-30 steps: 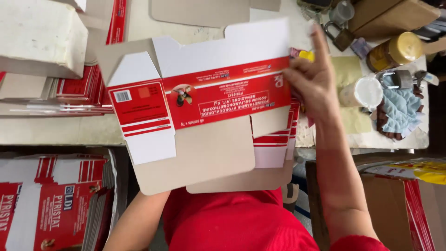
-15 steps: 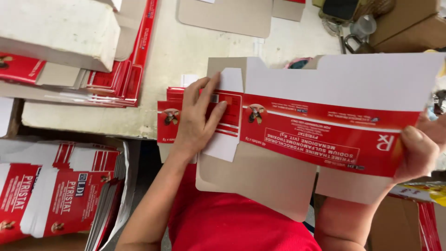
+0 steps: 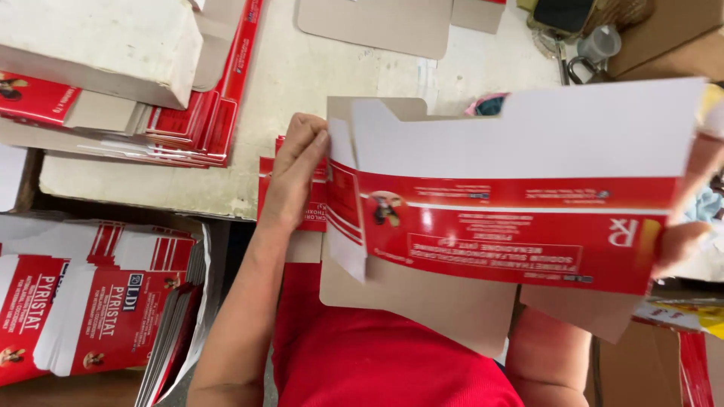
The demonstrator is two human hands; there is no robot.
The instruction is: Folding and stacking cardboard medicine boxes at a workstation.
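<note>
Head view: left hand extended far over the near edge of the table, palm down, fingers together and nearly flat, pressing on the left fold of the red-and-white flat carton; not clenched, just laid against the panel edge. Right hand at far right, mostly hidden behind the carton, thumb and fingers pinching its right end, grip closed on the board. Carton held up between both hands, printed side toward camera, upside down, grey flaps hanging near the red shirt. Second flat red carton lying under the left hand at table edge. Stack of flat cartons far left on table, another pile near left below it. Versus half a second back: left hand in about the same spot, fingers flatter; carton shifted slightly right and up, left panel folded further in; right hand more covered.
</note>
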